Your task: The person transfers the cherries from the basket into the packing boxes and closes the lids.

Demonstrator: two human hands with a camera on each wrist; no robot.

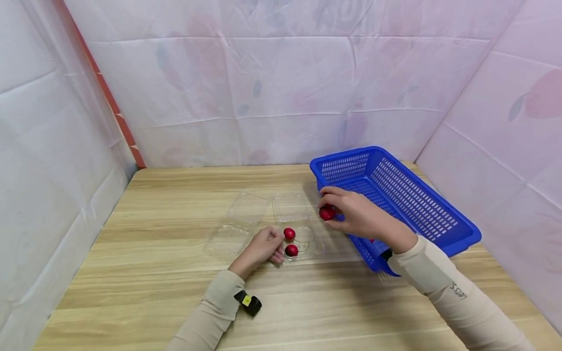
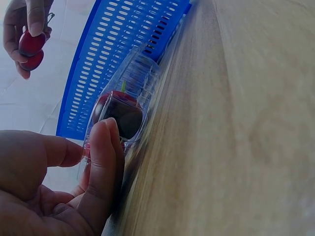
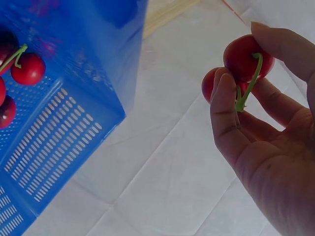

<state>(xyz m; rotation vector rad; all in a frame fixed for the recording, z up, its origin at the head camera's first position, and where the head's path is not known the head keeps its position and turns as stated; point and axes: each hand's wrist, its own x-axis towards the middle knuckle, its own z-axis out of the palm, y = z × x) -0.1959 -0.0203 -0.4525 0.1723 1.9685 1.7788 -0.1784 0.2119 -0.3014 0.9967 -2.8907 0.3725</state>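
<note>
Between the thumb and fingers of my right hand (image 1: 357,214) is a pair of red cherries (image 3: 248,58), joined by a short green stem. That hand is above the near left rim of the blue basket (image 1: 421,197). My left hand (image 1: 262,246) pinches the left edge of a clear plastic clamshell box (image 1: 315,246) on the table. Two red cherries (image 1: 291,250) with a thin stem lie in the box, just right of the left fingers. In the left wrist view, dark red cherries (image 2: 125,118) show through its clear wall.
Left of the left hand lies a second clear clamshell box (image 1: 228,238), its lid folded back. Several more cherries (image 3: 28,69) are in the basket, seen in the right wrist view. White printed cloth (image 1: 272,87) walls the wooden table (image 1: 145,243) at the back and sides.
</note>
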